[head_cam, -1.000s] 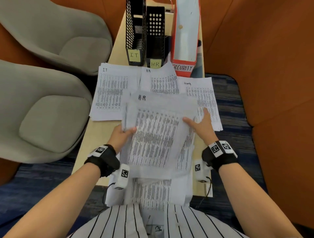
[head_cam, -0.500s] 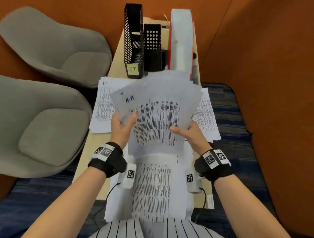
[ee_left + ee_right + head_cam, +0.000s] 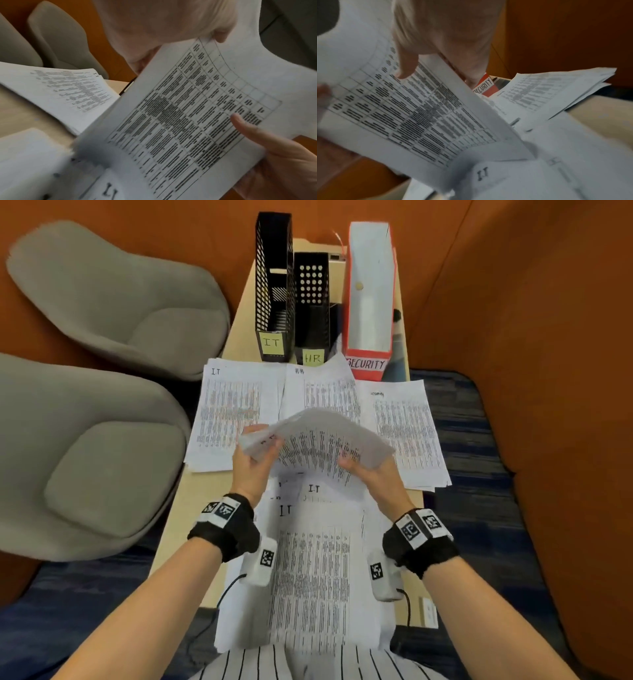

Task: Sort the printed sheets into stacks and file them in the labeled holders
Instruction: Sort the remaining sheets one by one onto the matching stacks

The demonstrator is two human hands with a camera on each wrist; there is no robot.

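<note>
Both hands hold up a printed sheet point(image 3: 318, 440) above the desk, bowed upward in the middle. My left hand point(image 3: 255, 462) grips its left edge and my right hand point(image 3: 368, 470) pinches its right edge, thumb point(image 3: 406, 67) on the printed side. Beyond it lie three sorted stacks: IT point(image 3: 233, 412), HR point(image 3: 325, 392), Security point(image 3: 404, 429). An unsorted pile point(image 3: 315, 570) with IT written on top lies under my wrists. At the desk's far end stand the IT holder point(image 3: 274, 302), the HR holder point(image 3: 311, 313) and the red Security holder point(image 3: 370, 302).
Two grey chairs point(image 3: 102, 405) stand left of the narrow desk point(image 3: 171, 529). Orange walls close in at the back and the right point(image 3: 531, 337). The unsorted pile hangs over the near desk edge toward my striped shirt point(image 3: 308, 662). Blue carpet point(image 3: 462, 508) shows on the right.
The held HR sheet, lifted upright half a second ago, has tipped forward and down over the HR stack, now bowed. The IT sheet beneath on the pile is uncovered.
</note>
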